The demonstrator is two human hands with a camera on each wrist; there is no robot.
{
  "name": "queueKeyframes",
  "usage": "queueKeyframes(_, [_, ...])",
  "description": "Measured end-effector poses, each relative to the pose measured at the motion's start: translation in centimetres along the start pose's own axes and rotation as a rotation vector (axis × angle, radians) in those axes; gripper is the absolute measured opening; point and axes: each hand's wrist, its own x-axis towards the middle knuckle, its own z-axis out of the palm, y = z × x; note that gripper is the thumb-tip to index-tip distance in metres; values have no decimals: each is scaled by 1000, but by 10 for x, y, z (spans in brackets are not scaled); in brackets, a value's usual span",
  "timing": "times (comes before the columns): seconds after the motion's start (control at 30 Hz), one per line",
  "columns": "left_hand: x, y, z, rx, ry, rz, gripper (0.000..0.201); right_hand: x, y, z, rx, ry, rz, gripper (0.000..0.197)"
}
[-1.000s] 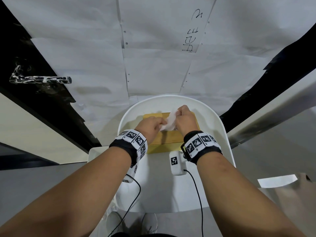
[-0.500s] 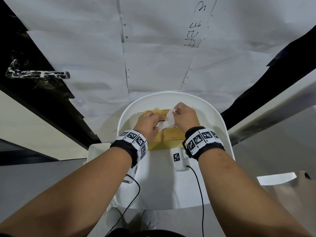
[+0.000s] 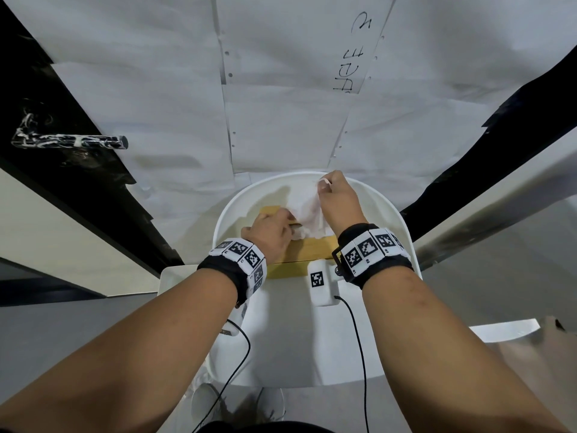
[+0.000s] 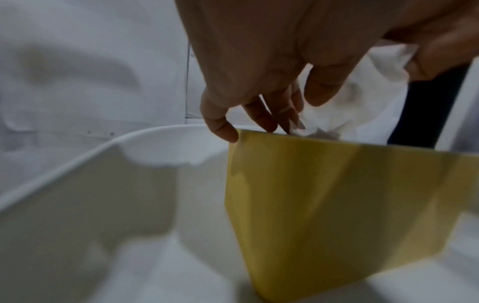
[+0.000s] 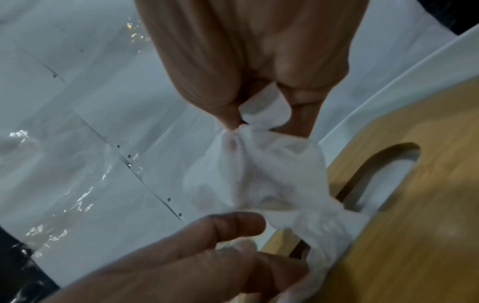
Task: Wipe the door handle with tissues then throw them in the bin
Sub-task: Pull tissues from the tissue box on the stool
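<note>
Tissue (image 3: pixel 307 210) half out of the yellow tissue box (image 3: pixel 299 254)'s slot; right hand (image 3: pixel 338 203) pinches it above the box, left hand (image 3: pixel 270 232)'s straight fingers press the box top

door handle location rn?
Head view, far left: the door handle sticks out from the black door edge, well away from both hands at the tissue box.

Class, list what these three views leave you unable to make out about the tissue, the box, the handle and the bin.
1. Tissue box contents: head view, both hands cover the slot.
2. Left hand grip on the tissue: left wrist view, blurred.
3. Door handle base: head view, lost in glare and black film.
4. Bin: in no view.
</note>
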Motion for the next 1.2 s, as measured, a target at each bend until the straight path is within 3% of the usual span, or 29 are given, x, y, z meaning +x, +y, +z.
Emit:
queueKeyframes(0.1, [0, -3, -3, -184, 3, 21, 58, -1, 4, 2, 64, -11, 53, 14])
queueKeyframes(0.23, [-3, -2, -6, -221, -10, 19, 37, -3, 4, 0, 149, -85, 151, 12])
queueKeyframes(0.33, [-3, -2, -8, -339, 12, 9, 30, -5, 5, -4, 115, -204, 185, 37])
queueKeyframes(0.37, [-3, -2, -11, -351, 43, 0, 21, -7, 4, -5, 71, -230, 176, 42])
queueKeyframes(0.43, [-3, -1, -16, -327, 111, -39, 23, -10, 5, -4, -59, -263, 153, 47])
queueKeyframes(0.6, [-7, -2, -19, -312, 261, -72, 12, -12, 16, 9, -273, -282, 94, 28])
queueKeyframes(0.73, [-10, -3, -16, -371, 209, -40, 25, -14, 19, 13, -369, -235, 3, 15])
queueKeyframes(0.87, [-9, -2, -16, -460, 191, -104, 27, -18, 20, 13, -416, -231, -38, 24])
queueKeyframes(0.97, [-11, 0, -19, -368, 193, -119, 11, -21, 18, 13, -440, -229, -67, 24])
queueKeyframes(1.2, [-21, -3, -23, -233, 247, -123, 21, -27, 11, 11, -402, -211, -58, 30])
